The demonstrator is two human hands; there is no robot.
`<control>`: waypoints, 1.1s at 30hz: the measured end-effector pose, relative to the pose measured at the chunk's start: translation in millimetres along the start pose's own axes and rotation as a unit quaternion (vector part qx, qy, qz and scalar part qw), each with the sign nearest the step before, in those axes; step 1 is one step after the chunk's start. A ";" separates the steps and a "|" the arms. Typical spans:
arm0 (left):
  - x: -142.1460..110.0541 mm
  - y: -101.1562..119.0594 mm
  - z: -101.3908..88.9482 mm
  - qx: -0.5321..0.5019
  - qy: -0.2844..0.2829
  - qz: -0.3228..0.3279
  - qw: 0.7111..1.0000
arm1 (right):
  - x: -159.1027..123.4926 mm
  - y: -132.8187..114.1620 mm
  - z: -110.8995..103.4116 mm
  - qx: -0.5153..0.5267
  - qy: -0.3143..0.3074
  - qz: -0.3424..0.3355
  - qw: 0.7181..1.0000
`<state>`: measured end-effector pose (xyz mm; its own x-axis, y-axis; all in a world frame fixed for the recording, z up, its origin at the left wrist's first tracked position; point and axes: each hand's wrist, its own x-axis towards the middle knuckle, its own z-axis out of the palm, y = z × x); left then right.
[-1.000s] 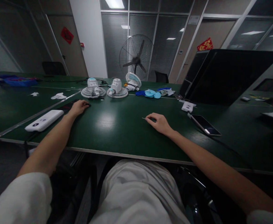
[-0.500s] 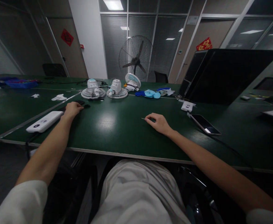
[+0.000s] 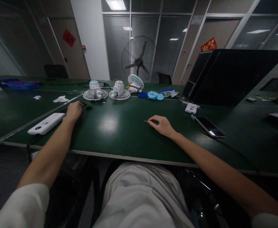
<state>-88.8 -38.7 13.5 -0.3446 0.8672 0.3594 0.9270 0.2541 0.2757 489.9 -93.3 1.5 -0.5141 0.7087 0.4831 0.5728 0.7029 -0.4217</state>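
Note:
My right hand point(image 3: 161, 124) rests over the green table, thumb and forefinger pinched on a thin, pale pin-like piece point(image 3: 145, 121) that points left. Its exact kind is too small to tell. Farther left, my left hand point(image 3: 74, 110) is down at the table with its fingers curled and mostly hidden from me. A dark flat object point(image 3: 83, 104) shows just beyond those fingers; whether they grip it is partly hidden. Beside it on the right lies a small black piece point(image 3: 89, 108), apart from the hand. A white power bank point(image 3: 46, 123) lies by my left wrist.
White small fans point(image 3: 95, 94) stand at the back, with blue gloves point(image 3: 142, 95) and light-blue fan blades point(image 3: 155, 95) to their right. A phone point(image 3: 209, 126), a small white device point(image 3: 191, 108) and a large black monitor point(image 3: 234, 77) occupy the right side. White scraps point(image 3: 61, 99) lie at left.
My left hand has drawn its fingers back slightly from the small black piece, which now lies separate on the table. My right hand keeps its pinch in the same place.

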 end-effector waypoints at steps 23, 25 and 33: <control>-2.7 19.7 8.2 -0.197 0.005 -0.031 0.980 | 0.9 -1.4 1.3 -0.014 -0.006 -0.003 1.000; -3.2 21.5 8.3 -0.190 -0.006 -0.034 0.981 | 1.0 -1.5 0.9 -0.014 -0.008 -0.004 1.000; -5.5 27.1 8.1 -0.139 0.026 0.007 0.990 | 0.6 0.8 0.6 -0.010 -0.009 -0.007 1.000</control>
<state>-60.6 -33.1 11.7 -0.3459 0.8451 0.4077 0.8574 0.1082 0.5031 489.6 -92.3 1.0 -0.5340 0.6996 0.4747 0.5774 0.7119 -0.3997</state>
